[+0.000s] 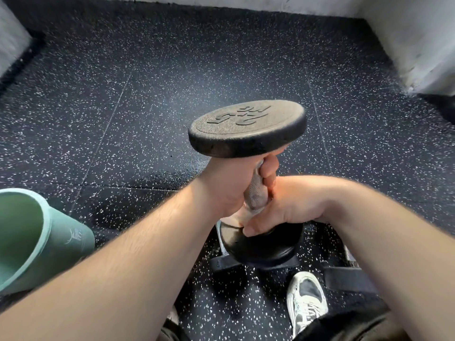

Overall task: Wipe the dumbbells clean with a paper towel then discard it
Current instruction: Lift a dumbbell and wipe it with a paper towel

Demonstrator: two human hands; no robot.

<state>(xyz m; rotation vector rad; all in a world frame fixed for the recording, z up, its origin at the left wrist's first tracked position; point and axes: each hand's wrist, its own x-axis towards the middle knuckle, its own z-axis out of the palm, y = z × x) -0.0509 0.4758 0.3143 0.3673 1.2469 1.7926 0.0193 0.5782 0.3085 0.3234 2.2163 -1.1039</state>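
At frame centre, your left hand (229, 188) and right hand (290, 205) clamp an upright dumbbell (247, 127); no paper towel visible, so fetch one next.

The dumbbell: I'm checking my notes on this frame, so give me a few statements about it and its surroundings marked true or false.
1. Both hands grip the dumbbell by its metal handle. True: the left hand is higher, the right hand lower.
2. The dumbbell lies flat on the floor. False: it is held upright, one disc on top.
3. A green bin stands at the left. True.
4. A paper towel is clearly wrapped around the top disc. False: the disc is bare.
5. A white shoe shows near the bottom. True.
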